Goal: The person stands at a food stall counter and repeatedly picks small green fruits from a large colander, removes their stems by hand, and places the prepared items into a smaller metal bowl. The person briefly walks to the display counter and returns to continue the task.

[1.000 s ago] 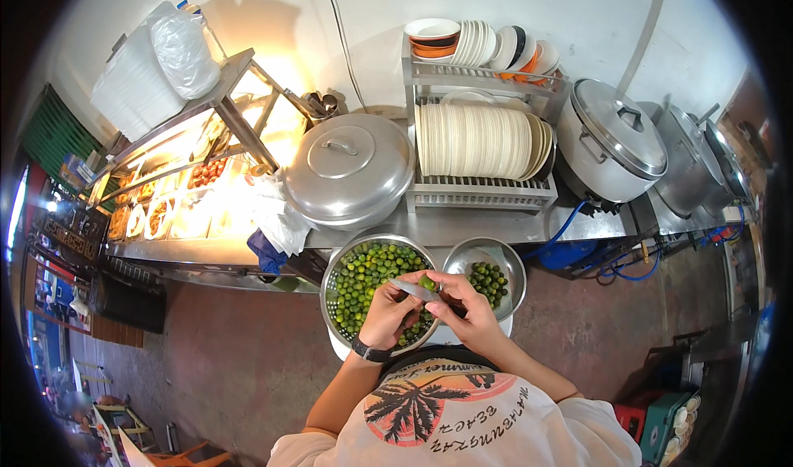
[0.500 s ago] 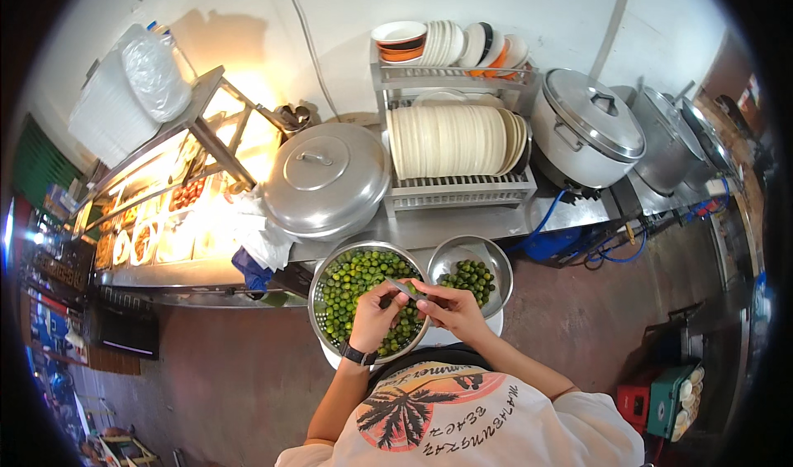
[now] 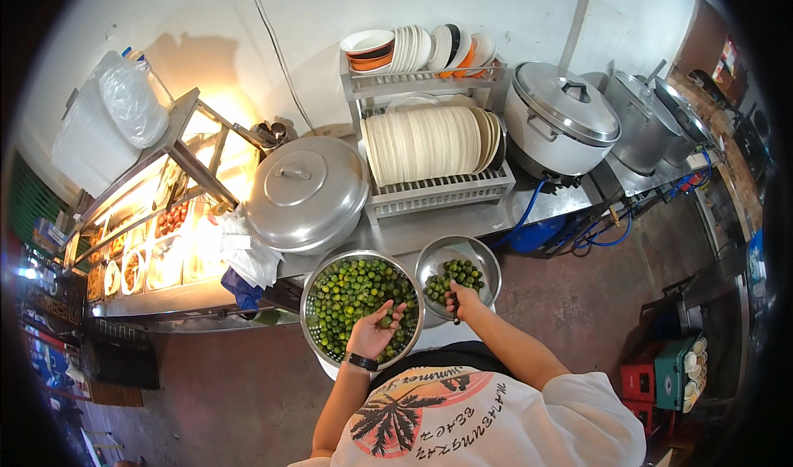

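Note:
A perforated metal colander [image 3: 304, 306] full of small green citrus fruits [image 3: 351, 289] stands in front of me, a few of them yellowish. Over its near right part is my left hand [image 3: 369, 335], palm up, fingers curled around one small green citrus fruit [image 3: 385, 321]. To the right, a smaller metal bowl [image 3: 491, 269] holds a heap of dark green fruits [image 3: 462, 273]. My right hand [image 3: 467, 302] is at that bowl's near edge, its fingers closed round a small knife [image 3: 457, 321]; only a dark end shows below the hand, the rest being hidden.
Behind the bowls runs a steel counter [image 3: 405, 234] with a large lidded pot [image 3: 306, 190], a dish rack [image 3: 442, 190] of plates and a white rice cooker [image 3: 562, 120]. A lit food display [image 3: 165, 219] stands left. Crates [image 3: 661, 384] sit on the floor at right.
My hands have moved apart from meeting over the colander. The right hand went right to the smaller bowl; the left stayed over the colander. The whole view has shifted slightly.

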